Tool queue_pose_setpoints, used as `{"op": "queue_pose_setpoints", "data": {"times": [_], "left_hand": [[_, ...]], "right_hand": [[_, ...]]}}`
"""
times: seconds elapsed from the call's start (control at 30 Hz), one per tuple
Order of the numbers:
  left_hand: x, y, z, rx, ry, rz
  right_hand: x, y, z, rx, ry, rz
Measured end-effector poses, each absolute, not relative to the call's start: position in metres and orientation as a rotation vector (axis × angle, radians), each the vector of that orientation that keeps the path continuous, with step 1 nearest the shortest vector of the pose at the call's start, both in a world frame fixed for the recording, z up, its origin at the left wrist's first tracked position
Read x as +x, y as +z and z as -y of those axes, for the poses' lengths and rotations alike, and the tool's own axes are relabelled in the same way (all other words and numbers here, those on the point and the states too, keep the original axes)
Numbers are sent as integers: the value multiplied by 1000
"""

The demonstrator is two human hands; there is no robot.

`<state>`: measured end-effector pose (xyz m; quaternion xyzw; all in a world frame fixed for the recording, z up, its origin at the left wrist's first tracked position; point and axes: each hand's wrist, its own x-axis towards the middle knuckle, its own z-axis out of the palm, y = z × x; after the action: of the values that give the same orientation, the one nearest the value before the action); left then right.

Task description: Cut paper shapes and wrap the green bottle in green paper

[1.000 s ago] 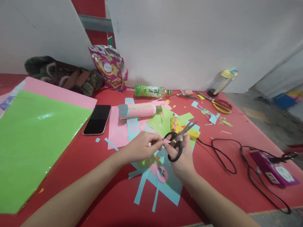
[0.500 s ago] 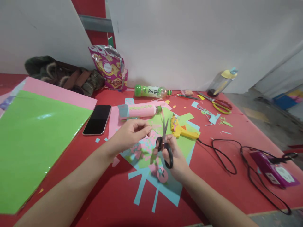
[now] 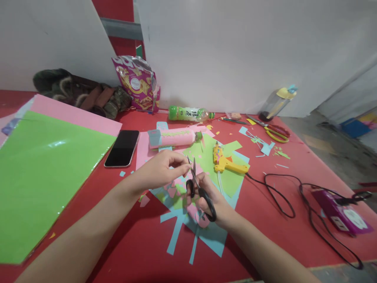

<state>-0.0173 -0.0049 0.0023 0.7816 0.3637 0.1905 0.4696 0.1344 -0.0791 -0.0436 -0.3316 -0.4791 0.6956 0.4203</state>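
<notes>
Scissors [image 3: 201, 191] moved nr L hand [image 3: 160, 169].

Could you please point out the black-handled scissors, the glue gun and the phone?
Black-handled scissors [image 3: 194, 179], head view: near the blade crossing.
Glue gun [image 3: 225, 163], head view: its yellow body.
Phone [image 3: 122, 148], head view: dark screen.

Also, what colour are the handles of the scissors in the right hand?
Black handles, seen in the head view, with the right hand gripping them.
</notes>
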Motion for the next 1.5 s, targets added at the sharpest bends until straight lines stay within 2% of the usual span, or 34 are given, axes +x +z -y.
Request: {"op": "queue_pose_setpoints", "data": {"times": [1.13,1.33,1.5], "left_hand": [[-21,9,4,1986,387,-892],[-21,7,4,1985,384,-902],[-16,3,7,2023,169,-772]], "right_hand": [[135,-43,81,-834,1818,1173],[134,-49,77,-913,1579,1033],[135,-48,75,-1002,1361,923]]}}
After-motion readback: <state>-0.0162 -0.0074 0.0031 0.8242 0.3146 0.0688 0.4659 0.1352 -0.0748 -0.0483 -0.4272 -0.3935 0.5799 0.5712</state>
